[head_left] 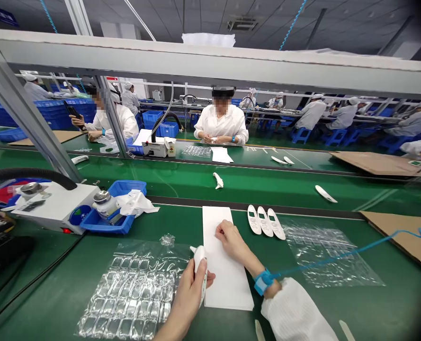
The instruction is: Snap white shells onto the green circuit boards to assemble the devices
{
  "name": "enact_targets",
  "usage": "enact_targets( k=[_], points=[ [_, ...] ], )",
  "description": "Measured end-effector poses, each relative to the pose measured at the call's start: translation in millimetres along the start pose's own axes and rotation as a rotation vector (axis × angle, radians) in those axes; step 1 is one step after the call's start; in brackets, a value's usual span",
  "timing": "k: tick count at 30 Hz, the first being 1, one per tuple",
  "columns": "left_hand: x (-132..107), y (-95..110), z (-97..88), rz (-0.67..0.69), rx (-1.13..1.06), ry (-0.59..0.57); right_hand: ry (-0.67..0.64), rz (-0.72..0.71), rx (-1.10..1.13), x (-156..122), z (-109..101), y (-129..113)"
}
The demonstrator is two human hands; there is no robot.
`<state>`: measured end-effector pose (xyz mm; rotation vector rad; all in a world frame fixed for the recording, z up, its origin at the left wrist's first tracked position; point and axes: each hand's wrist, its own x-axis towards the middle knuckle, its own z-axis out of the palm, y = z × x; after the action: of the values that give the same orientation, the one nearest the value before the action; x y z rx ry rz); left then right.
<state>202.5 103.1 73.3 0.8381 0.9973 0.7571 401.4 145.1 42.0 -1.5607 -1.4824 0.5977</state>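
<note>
My left hand [192, 289] is wrapped round a white ear thermometer [200, 258], its narrow probe tip pointing up and left. My right hand [229, 240] rests over a sheet of white paper [228, 289], thumb and fingers pinched together; whatever may be between them is too small or hidden. Close to that hand, at the paper's upper right, lie three white oval cover pieces [264, 220] with rectangular windows. Left of the thermometer is a clear plastic sheet [132, 289] with rows of small transparent pieces. A small crumpled clear film [167, 240] sits at its top edge.
A blue tray [107, 226] with a metal-capped bottle stands beside a white machine box [59, 203]. Another clear sheet [333, 253] and cardboard [405, 237] lie right. A blue coiled cord [359, 248] runs from my right wrist. White parts sit on the green belt [267, 184]; a co-worker [221, 121] faces me.
</note>
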Motion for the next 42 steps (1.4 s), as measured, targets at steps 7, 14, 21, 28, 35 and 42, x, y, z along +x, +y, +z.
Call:
enact_targets(
  k=[7,14,21,28,35,42],
  points=[
    [-18,13,2.8,0.015,0.026,-0.055,0.02,0.052,0.192,-6,-20,-33],
    [-44,26,-15.7,-0.089,-0.121,-0.042,-0.214,0.084,0.5,-61,8,-134],
    [-59,29,-24.3,-0.076,-0.106,0.041,-0.19,0.05,0.352,-78,44,-139],
    [-64,28,-31.2,-0.069,-0.074,0.034,-0.178,-0.082,0.19,-79,47,-145],
    [-66,25,-32.3,-0.066,-0.077,0.036,-0.19,-0.071,0.194,-80,48,-146],
    [-67,23,-31.4,-0.049,-0.059,0.02,-0.165,-0.088,0.149,-84,46,-147]
  ],
)
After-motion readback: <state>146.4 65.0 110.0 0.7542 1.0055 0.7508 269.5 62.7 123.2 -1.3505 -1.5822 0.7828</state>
